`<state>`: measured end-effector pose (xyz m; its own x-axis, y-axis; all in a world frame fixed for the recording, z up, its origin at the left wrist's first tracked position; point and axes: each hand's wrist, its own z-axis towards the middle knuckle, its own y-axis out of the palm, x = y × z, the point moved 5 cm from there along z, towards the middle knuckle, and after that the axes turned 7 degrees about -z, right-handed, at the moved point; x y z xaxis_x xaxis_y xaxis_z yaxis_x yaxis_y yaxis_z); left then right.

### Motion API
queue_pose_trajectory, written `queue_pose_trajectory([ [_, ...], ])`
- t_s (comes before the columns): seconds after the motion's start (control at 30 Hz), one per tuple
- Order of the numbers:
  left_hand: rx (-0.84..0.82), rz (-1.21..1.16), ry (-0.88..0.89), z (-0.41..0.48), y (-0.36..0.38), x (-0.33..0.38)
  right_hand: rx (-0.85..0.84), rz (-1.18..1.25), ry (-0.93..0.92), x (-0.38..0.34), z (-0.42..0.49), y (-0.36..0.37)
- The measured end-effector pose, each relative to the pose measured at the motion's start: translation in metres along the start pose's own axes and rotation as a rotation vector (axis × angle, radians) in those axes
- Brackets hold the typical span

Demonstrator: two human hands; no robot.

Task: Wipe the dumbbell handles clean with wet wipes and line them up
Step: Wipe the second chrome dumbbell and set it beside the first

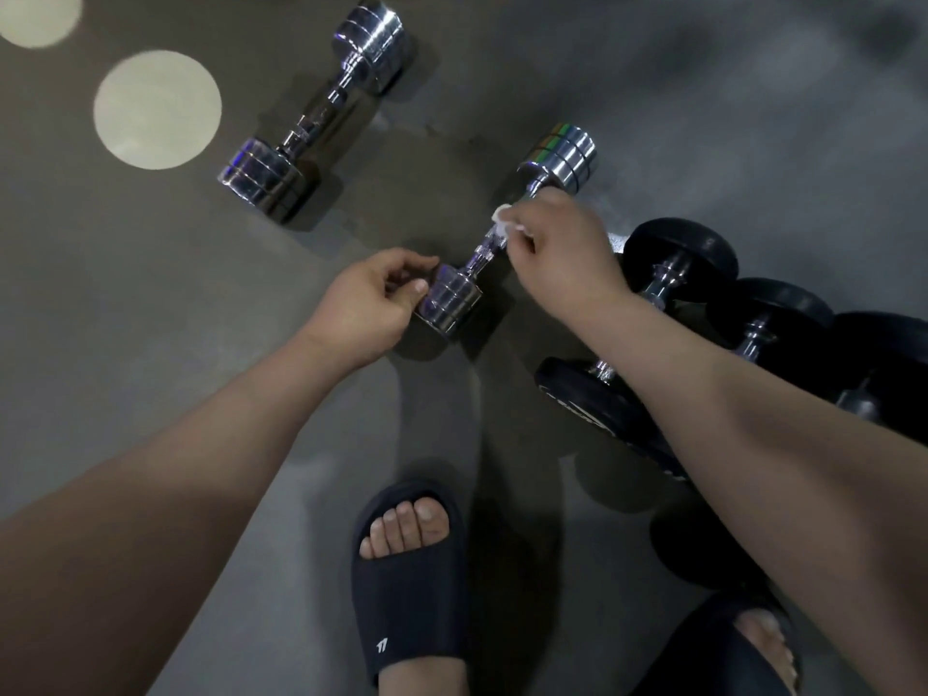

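Note:
A chrome dumbbell [454, 296] lies slanted on the grey floor in the middle of the head view. My left hand [369, 303] grips its near head with thumb and fingers. My right hand [565, 243] is closed over the handle, pinching a small white wet wipe [504, 221] against the bar. The far head [562, 153] shows beyond my knuckles. A second chrome dumbbell [314, 120] lies on the floor at the upper left, roughly parallel to the first and apart from both hands.
Several black rubber dumbbells [683, 263] are grouped on the floor at the right, partly hidden under my right forearm. My feet in dark slides [409, 585] stand at the bottom. Two pale round spots [157, 109] mark the floor at upper left.

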<state>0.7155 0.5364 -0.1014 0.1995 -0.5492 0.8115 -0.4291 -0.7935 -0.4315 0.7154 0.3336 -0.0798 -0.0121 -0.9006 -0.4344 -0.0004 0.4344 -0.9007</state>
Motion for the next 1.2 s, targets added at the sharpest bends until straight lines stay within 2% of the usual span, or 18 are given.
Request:
queue_pose_trajectory([
  [0.13,0.017,0.043,-0.046,-0.002,0.004,0.003,-0.184,-0.059,-0.271,-0.021,-0.013,0.019],
  [0.17,0.018,0.087,-0.029,-0.003,0.005,0.004,-0.213,-0.062,-0.290,-0.020,-0.014,0.018],
  [0.2,0.016,0.131,-0.005,-0.003,0.006,0.004,-0.188,-0.056,-0.258,-0.015,-0.010,0.015],
  [0.33,0.018,0.212,0.043,-0.001,0.008,0.003,0.041,0.005,0.074,0.011,0.005,0.001],
  [0.37,0.028,0.210,0.044,-0.001,0.007,0.003,0.033,-0.002,0.067,0.007,0.005,0.004],
  [0.5,0.044,0.179,0.010,-0.001,0.007,0.003,-0.143,-0.024,-0.214,-0.016,-0.009,0.015],
  [0.57,0.040,0.161,-0.002,-0.001,0.006,0.002,-0.101,-0.024,-0.164,-0.007,0.000,0.007],
  [0.7,0.030,0.136,-0.002,-0.001,0.006,0.001,0.018,-0.046,0.113,0.012,0.015,0.003],
  [0.9,0.030,0.100,-0.027,0.000,0.005,-0.004,0.012,0.029,0.062,0.008,0.004,0.004],
  [1.07,0.026,0.089,-0.033,-0.001,0.008,-0.005,0.069,0.048,0.126,0.014,0.015,0.004],
  [1.13,0.026,0.089,-0.043,0.000,0.007,-0.006,0.046,0.037,0.015,-0.001,0.006,0.012],
  [1.2,0.023,0.090,-0.049,0.001,0.006,-0.007,-0.067,0.034,-0.156,-0.016,-0.006,0.020],
])
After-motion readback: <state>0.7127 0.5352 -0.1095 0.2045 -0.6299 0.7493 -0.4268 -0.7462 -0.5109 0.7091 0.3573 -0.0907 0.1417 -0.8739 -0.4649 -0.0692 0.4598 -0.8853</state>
